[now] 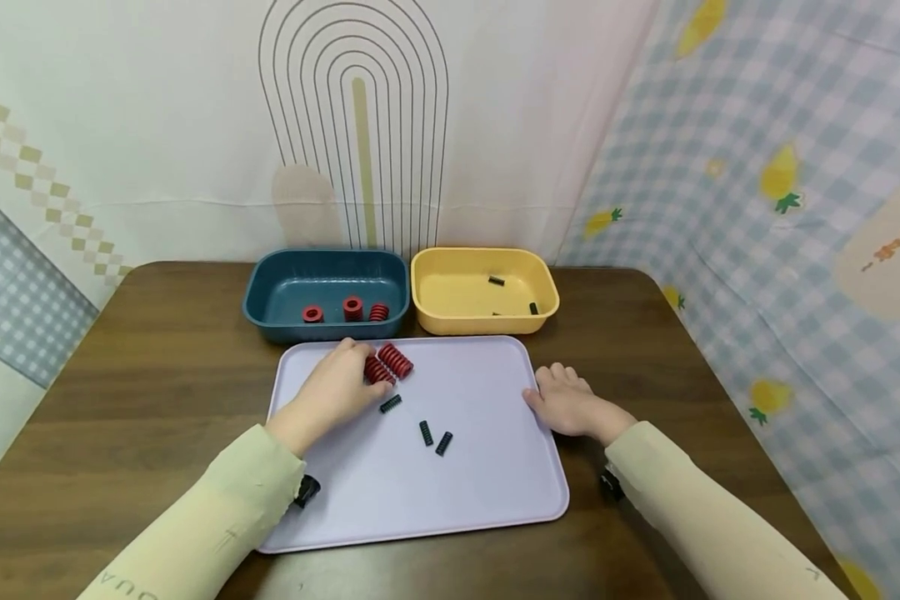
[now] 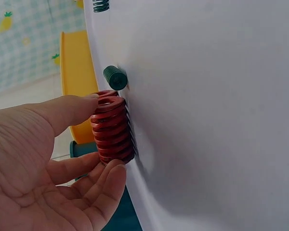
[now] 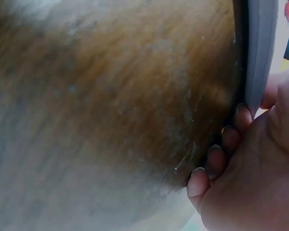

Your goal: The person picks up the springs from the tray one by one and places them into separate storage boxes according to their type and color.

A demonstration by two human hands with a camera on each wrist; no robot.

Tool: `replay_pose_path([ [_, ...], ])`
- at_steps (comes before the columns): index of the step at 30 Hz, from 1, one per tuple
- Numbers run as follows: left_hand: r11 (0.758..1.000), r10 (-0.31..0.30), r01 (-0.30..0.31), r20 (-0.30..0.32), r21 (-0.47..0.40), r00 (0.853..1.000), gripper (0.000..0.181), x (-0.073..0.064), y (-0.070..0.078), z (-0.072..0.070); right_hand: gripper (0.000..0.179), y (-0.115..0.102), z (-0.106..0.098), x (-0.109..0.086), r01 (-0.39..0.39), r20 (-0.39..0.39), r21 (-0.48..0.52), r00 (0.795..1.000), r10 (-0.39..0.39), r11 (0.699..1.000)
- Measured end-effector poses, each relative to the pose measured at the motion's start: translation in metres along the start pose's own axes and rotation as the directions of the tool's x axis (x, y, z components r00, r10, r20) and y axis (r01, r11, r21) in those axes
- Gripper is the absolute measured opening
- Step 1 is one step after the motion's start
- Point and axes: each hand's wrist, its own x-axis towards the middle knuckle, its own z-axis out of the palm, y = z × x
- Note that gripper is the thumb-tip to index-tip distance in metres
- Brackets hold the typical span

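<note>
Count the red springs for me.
5: the blue bin holds a left spring, a middle spring and a right spring; the tray has a near spring, gripped by the left hand, and a far spring beside it. The bin may hide more.

Along my left sleeve (image 1: 195,517), low down, I am wearing letters (image 1: 125,586) that are looking like A, U and a partly cut-off round one; higher up, a small mark (image 1: 228,536) is proving unreadable. My right sleeve (image 1: 712,508) is bearing a lone letter (image 1: 813,573) that is resembling K.
</note>
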Motion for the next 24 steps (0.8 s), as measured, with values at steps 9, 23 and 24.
replay_pose_path([
  [9, 1.000, 0.004, -0.004, -0.010, 0.008, 1.000, 0.059, 0.003, 0.000, 0.002, 0.029, 0.001, 0.002, 0.002, -0.008, -0.019, 0.002, 1.000, 0.008, 1.000],
  [23, 1.000, 0.024, -0.025, -0.070, -0.009, 0.997, 0.057, 0.001, -0.010, -0.004, 0.028, -0.002, 0.001, 0.002, -0.004, -0.034, -0.009, 0.999, 0.003, 1.000],
  [24, 0.999, 0.026, -0.027, -0.064, -0.022, 0.998, 0.056, 0.000, -0.010, -0.005, 0.028, -0.001, 0.002, 0.001, -0.006, -0.026, -0.006, 1.000, 0.006, 1.000],
])
